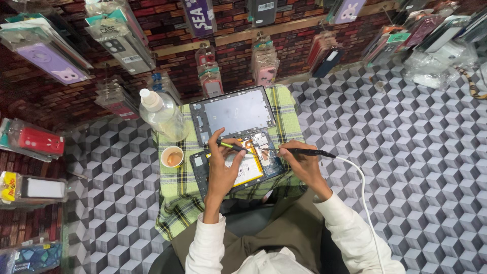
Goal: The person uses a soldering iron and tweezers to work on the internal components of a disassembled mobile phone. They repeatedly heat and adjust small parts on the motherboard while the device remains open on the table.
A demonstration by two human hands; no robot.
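Checked green cloth [177, 198] covers the small work surface. From left I note a cup [172, 157], then my left hand [221, 170] pinching tweezers [232, 147], the opened tablet [256, 165] lying between both hands, and my right hand [302, 161] gripping a corded soldering iron [309, 151], tip pointing left toward the board.

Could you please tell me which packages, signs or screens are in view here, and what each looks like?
Purple hanging sign: top centre, white lettering.
Lilac phone-case package: upper left, cat face.
Red case package: left wall.
Grey tablet back panel: on the checked cloth, beyond both hands.
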